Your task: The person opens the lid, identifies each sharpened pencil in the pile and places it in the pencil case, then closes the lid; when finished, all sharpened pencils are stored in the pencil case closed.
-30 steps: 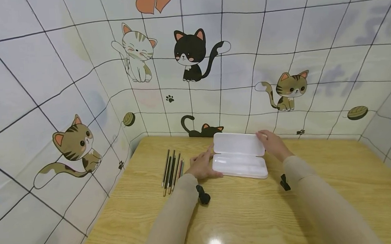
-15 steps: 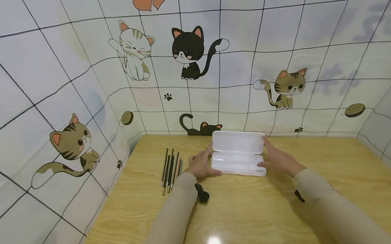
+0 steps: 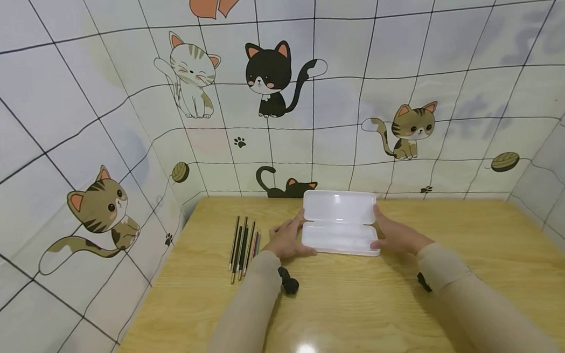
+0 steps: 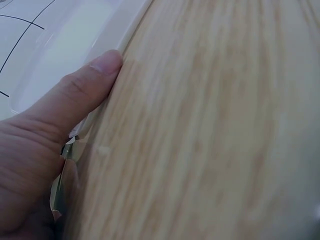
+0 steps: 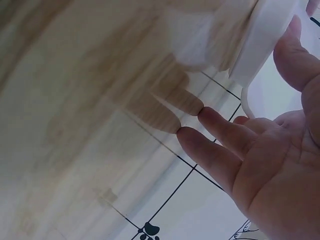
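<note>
A white plastic pencil case [image 3: 339, 238] lies with its lid [image 3: 340, 208] raised at the back, near the wall. My left hand [image 3: 287, 242] spans its left end, thumb stretched along the front wall and fingers toward the lid. At the right end my right hand [image 3: 399, 235] is spread, thumb at the front corner of the tray and fingertips by the lid. In the right wrist view the thumb [image 5: 292, 55] lies over the case's rim, while two extended fingers touch the tabletop. The left wrist view shows the left thumb [image 4: 75, 90] against the case edge.
Several pencils [image 3: 242, 249], dark and coloured, lie side by side left of my left hand. The wooden table [image 3: 349, 313] meets a cat-patterned cloth wall [image 3: 341, 102] behind the case. Black straps hang from both wrists.
My right hand has come down from the lid's right edge to the case's right end, its thumb now at the front corner. My left hand has stayed at the left end.
</note>
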Demonstrator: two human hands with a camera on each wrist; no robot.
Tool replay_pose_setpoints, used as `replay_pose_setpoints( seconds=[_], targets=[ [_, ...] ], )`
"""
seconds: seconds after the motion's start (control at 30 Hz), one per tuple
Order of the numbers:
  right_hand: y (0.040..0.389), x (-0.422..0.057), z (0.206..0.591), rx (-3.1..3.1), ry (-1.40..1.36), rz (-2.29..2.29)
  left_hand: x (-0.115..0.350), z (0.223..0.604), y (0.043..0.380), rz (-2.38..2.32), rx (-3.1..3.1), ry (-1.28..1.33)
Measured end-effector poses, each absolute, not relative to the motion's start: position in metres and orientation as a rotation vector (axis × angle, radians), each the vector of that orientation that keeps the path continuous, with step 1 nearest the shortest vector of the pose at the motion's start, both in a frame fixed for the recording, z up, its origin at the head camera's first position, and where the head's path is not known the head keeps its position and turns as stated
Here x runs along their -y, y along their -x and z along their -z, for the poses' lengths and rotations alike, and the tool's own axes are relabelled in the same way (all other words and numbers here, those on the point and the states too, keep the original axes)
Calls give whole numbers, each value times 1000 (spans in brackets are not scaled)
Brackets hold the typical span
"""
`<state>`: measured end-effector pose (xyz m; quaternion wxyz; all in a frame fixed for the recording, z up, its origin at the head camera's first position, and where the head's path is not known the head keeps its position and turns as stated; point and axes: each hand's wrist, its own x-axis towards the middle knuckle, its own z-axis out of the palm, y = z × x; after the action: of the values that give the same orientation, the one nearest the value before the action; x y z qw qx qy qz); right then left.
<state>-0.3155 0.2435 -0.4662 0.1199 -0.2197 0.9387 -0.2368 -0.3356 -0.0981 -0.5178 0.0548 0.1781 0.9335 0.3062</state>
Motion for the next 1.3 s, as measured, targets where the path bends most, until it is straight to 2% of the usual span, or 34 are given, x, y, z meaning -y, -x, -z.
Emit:
replay_pose_setpoints(
  seconds=[0.27, 0.67, 1.3],
  targets=[
    [311, -247, 469, -2733, 620, 657, 99, 519, 332, -949, -2839, -562],
    [308, -253, 462, -2652, 732, 711, 100, 516, 331, -929, -2841, -567],
    [307, -249, 463, -2660, 676, 700, 101, 517, 329, -954, -2812, -568]
  ],
)
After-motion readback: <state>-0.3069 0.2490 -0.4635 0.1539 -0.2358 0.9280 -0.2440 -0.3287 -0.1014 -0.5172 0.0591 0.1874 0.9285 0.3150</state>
